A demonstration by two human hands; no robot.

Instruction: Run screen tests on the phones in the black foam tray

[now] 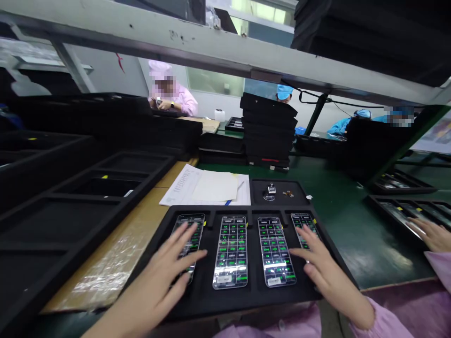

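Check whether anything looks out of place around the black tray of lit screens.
Only slight untidiness: white paper sheets overlap at uneven angles behind the black tray, and a small white scrap lies right of the shiny metal object.

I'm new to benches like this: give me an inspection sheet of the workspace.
Surface: shiny green tabletop, with a glossy brown sheet at left.
Job's things: four flat glass-screened phones showing green text, in a black rectangular tray.
Clutter: white printed papers, a blue pen, a small silver metal object and tiny brown pieces beyond the phones.
Fingers: left hand spread over the leftmost phone, right hand over the rightmost; neither grips anything; contact cannot be told.
Cables: thin black cable beneath the white metal shelf beam.
Surroundings: tall stack of black trays, co-workers in pink and blue, and a neighbouring person's hand at far right.
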